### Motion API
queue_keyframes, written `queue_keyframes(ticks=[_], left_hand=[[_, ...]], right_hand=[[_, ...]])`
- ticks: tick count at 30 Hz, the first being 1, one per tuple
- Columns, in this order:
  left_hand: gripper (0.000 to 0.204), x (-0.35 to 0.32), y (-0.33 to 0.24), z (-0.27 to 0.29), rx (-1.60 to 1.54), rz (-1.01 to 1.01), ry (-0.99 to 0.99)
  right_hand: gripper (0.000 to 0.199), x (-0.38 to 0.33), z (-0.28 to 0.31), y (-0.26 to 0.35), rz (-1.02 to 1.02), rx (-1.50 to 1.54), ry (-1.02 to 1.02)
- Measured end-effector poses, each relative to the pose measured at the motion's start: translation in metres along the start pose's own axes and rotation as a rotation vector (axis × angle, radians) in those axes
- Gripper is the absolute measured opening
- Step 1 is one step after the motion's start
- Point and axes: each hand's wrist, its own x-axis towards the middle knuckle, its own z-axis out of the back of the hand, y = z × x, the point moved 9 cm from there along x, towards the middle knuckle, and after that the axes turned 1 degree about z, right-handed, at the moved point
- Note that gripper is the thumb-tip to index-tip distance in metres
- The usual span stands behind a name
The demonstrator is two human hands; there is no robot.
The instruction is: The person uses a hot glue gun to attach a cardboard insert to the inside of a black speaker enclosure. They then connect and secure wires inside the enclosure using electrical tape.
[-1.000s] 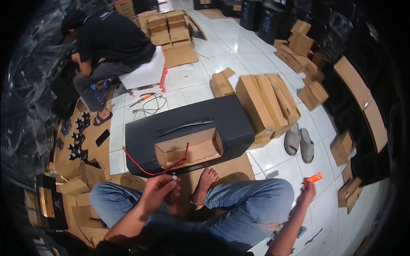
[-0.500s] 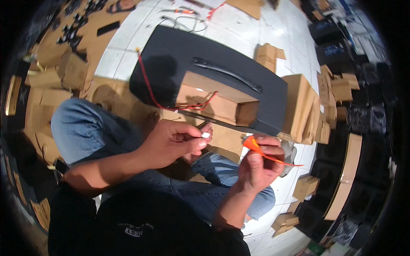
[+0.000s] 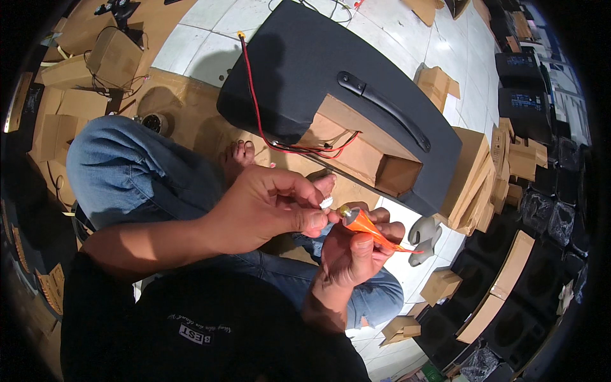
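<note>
My left hand point(image 3: 270, 205) pinches a small white plastic connector point(image 3: 326, 203) between thumb and forefinger. In my right hand point(image 3: 356, 258) is an orange squeeze tube point(image 3: 365, 225), gripped by the thumb and fingers, its nozzle pointing left and close beside the connector; I cannot tell if they touch. Beyond the hands lies a black speaker cabinet point(image 3: 293, 70) with a strap handle point(image 3: 385, 114) and an open rectangular cutout point(image 3: 347, 124) baring its wooden inside. A red-and-black wire point(image 3: 253, 95) with a yellow plug runs over the cabinet's left side into the cutout.
Cardboard boxes point(image 3: 471, 175) stand right of the cabinet, and more boxes point(image 3: 114, 60) are at the far left. Black cabinets point(image 3: 525, 105) line the right side. A grey sandal point(image 3: 423, 239) lies on the white tiles. A small round container point(image 3: 154, 123) sits beyond my left knee.
My right hand has moved left, bringing the orange tube up to the connector in my left hand. The tube's nozzle now faces it. The view has shifted, so the cabinet appears larger.
</note>
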Motion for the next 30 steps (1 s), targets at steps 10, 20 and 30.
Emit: queue_keyframes(ticks=[10, 20, 30], left_hand=[[0.019, -0.001, -0.01, -0.007, -0.031, -0.05, -0.012], [0.02, -0.001, -0.008, -0.008, -0.045, -0.06, -0.004], [0.022, -0.001, -0.008, -0.006, 0.016, -0.025, -0.009]], right_hand=[[0.029, 0.002, 0.004, -0.002, 0.004, 0.011, -0.042], [0.029, 0.003, 0.002, 0.002, 0.005, -0.024, -0.057], [0.028, 0.002, 0.003, -0.001, -0.003, -0.044, -0.067]])
